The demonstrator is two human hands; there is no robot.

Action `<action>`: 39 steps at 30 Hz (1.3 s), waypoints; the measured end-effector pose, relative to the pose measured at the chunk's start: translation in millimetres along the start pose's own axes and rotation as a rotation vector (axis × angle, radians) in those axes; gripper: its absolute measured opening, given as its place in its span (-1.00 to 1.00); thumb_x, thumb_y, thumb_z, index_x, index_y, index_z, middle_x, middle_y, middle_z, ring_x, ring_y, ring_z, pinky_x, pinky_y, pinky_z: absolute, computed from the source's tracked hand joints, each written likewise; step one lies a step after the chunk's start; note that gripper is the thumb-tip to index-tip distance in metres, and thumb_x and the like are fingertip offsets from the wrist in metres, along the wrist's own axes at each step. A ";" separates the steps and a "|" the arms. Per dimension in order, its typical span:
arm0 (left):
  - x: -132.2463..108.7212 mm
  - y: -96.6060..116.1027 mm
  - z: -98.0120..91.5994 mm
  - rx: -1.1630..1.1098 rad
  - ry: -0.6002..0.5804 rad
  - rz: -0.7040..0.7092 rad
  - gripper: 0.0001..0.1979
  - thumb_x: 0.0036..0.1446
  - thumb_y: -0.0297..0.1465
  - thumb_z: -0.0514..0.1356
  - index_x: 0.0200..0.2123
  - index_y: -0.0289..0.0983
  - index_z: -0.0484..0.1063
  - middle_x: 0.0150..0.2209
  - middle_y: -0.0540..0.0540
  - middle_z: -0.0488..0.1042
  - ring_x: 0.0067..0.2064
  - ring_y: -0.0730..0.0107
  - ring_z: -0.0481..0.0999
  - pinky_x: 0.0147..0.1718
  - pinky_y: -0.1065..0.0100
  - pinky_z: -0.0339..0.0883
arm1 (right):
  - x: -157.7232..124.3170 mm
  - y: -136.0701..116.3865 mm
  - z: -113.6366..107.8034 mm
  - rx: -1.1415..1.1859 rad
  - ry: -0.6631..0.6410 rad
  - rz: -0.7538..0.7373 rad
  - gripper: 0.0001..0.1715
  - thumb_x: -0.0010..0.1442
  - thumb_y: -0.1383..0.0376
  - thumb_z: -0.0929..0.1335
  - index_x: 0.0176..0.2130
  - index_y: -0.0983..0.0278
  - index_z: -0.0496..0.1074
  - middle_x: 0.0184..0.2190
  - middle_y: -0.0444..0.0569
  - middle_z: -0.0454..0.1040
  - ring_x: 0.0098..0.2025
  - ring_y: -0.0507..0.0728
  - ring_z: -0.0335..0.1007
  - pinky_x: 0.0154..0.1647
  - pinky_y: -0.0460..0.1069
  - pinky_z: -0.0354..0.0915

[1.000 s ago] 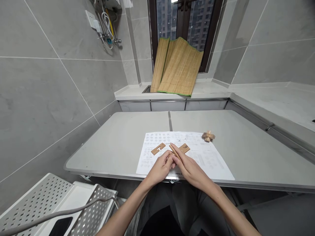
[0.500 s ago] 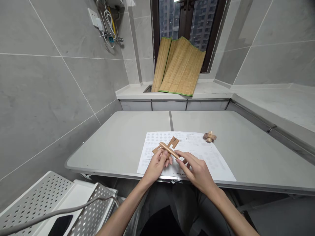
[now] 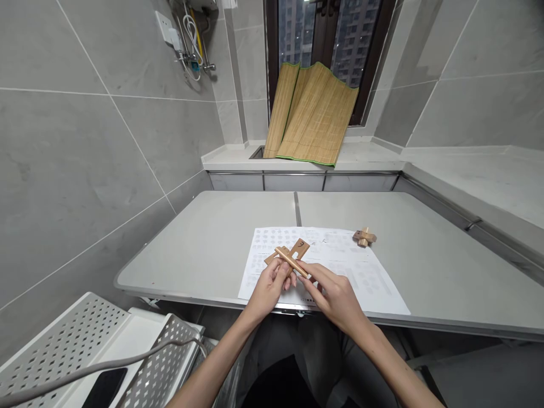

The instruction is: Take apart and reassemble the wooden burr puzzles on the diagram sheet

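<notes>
Several light-brown wooden pieces are crossed together above a printed paper sheet (image 3: 361, 283). My left hand (image 3: 272, 283) is closed around their lower side, its thumb on a long wooden stick (image 3: 291, 262) that slants down to the right. Behind the stick lies a flat notched wooden piece (image 3: 300, 247) with a dark mark on its upper end. My right hand (image 3: 331, 289) pinches the stick's lower right end between thumb and fingers. Beyond the sheet's upper right part sits a small assembled wooden block cross (image 3: 364, 237), touched by neither hand.
The grey folding table (image 3: 212, 238) has a seam down its middle. A bamboo mat (image 3: 318, 113) leans at the window. White perforated racks (image 3: 80, 323) with a cable and a dark phone (image 3: 105, 387) stand at the lower left.
My right hand has shifted slightly left along the stick's lower end, its fingers now closer to my left hand. The camera view has moved slightly.
</notes>
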State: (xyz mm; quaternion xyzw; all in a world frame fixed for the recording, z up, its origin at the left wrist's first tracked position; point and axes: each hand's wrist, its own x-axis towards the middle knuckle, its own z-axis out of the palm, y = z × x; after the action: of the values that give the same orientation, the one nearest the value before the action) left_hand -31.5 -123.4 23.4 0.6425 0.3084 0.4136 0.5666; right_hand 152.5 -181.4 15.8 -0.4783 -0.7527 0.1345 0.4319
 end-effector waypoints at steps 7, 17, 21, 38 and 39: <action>0.9 -17.6 -31.1 -0.036 0.307 0.012 -0.53 0.33 0.07 0.19 -0.26 -0.26 0.40 -0.38 -0.01 0.48 -0.46 0.49 0.34 -0.42 0.41 0.25 | 23.2 22.8 26.5 -0.148 0.021 0.143 -0.59 0.46 0.19 0.27 0.24 0.16 0.37 0.03 0.10 0.54 -0.05 0.27 0.56 -0.08 0.13 0.47; -1.7 -32.5 -51.5 -0.077 0.377 -0.004 -0.50 0.23 0.02 0.32 -0.09 -0.34 0.55 -0.28 -0.14 0.61 -0.39 0.42 0.49 -0.31 0.36 0.41 | 66.4 28.5 100.1 -0.127 0.100 0.280 -0.26 0.14 0.07 0.51 0.20 0.31 0.37 0.10 0.29 0.45 0.16 0.51 0.31 0.20 0.36 0.25; -2.6 -31.0 -51.4 -0.075 0.361 -0.005 -0.51 0.19 0.00 0.37 -0.13 -0.34 0.58 -0.37 -0.09 0.61 -0.41 0.42 0.48 -0.28 0.36 0.41 | 71.6 28.5 105.4 -0.033 0.153 0.333 -0.32 0.05 0.16 0.54 0.12 0.31 0.43 0.04 0.27 0.49 0.15 0.52 0.31 0.20 0.38 0.23; -0.1 -2.0 -31.8 -0.010 0.197 -0.032 -0.53 0.24 -0.03 0.34 -0.09 -0.35 0.61 -0.18 -0.24 0.70 -0.40 0.39 0.53 -0.36 0.37 0.36 | 38.4 2.6 37.8 1.015 0.286 0.429 -0.29 0.10 0.04 0.61 0.18 0.11 0.49 0.33 0.07 0.44 0.43 0.36 0.24 0.46 0.32 0.16; 0.6 0.8 -31.3 0.006 0.192 -0.029 -0.53 0.23 -0.03 0.34 -0.09 -0.35 0.61 -0.19 -0.22 0.70 -0.40 0.38 0.54 -0.36 0.37 0.36 | 37.9 2.2 35.6 1.011 0.269 0.431 -0.29 0.10 0.03 0.61 0.17 0.11 0.49 0.32 0.07 0.44 0.43 0.36 0.24 0.45 0.32 0.16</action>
State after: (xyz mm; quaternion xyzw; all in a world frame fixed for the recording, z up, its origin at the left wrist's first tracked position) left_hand -58.9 -108.2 24.8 0.5970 0.3720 0.4641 0.5384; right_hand 119.7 -141.1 13.2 -0.3679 -0.4182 0.5014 0.6620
